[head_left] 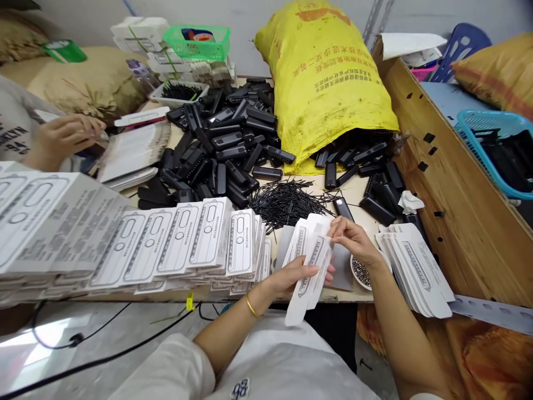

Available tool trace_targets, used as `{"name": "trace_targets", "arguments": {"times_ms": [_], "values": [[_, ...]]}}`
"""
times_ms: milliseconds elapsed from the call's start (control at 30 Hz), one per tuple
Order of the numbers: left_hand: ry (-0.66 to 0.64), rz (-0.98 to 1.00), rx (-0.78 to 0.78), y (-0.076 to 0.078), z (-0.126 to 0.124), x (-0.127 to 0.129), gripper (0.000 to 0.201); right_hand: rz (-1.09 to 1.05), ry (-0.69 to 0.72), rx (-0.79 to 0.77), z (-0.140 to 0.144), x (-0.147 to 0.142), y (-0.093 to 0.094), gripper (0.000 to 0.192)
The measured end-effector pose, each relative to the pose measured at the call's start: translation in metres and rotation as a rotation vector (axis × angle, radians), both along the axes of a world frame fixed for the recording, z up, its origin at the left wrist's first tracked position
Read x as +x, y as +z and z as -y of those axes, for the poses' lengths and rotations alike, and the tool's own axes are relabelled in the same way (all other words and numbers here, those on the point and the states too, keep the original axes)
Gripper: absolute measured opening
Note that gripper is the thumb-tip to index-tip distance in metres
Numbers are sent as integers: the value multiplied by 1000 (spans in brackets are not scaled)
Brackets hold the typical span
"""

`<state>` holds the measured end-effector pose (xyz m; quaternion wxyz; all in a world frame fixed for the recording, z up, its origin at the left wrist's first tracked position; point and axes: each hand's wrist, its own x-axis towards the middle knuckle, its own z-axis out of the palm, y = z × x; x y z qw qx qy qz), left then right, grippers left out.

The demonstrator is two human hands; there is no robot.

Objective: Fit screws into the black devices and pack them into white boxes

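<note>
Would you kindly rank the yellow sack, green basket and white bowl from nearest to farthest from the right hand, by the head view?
From the right hand:
1. White bowl: beside the wrist.
2. Yellow sack: ahead, across the table.
3. Green basket: far back, to the left.

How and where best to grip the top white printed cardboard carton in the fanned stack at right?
Pinch the top white printed cardboard carton at its near end, thumb above, fingers below; come from the person's side with the right hand once free. It's long and lies flattish, and that end points towards the person, seemingly past the wooden tabletop's edge.
</note>
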<state>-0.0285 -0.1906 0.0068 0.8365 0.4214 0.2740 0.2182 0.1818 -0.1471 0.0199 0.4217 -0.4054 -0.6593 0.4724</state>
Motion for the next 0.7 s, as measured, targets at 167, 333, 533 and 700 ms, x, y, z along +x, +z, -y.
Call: {"name": "trace_targets", "arguments": {"times_ms": [167,333,533,700], "values": [[120,88,-206,-1,5,14,87,-253,-347,-19,24,-8,-9,25],[239,32,17,0,-1,18,118,-83,-646,-129,56,-44,-21,34],[262,-125,196,-5,3,24,70,-214,-639,-290,69,-62,-31,26],[310,-111,109,-8,2,30,101,-408,-681,-264,62,-61,-29,31]]}}
